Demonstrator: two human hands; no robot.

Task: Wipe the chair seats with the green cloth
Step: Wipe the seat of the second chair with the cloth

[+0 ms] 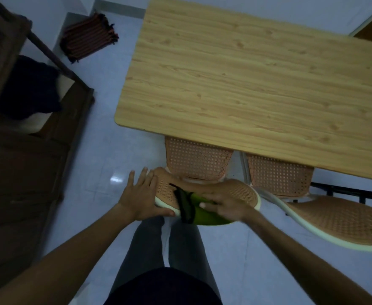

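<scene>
Green cloth (209,217), draped over the chair back (165,190) at lower centre under the flat right hand (226,205), with the left hand (141,194) spread open beside it, could slide to the floor (105,164) if the chair is pulled from the table (246,84).

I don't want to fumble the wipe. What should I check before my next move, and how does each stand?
1. Green cloth under control: ok, right hand rests on it over the near chair's backrest.
2. Left hand steadying the backrest: ok, flat on its left end.
3. Near seat reachable: not ok, partly under the wooden table.
4. Second seat reachable: not ok, also partly under the table.
5. Dirt on seats: cannot tell, too dim.
</scene>
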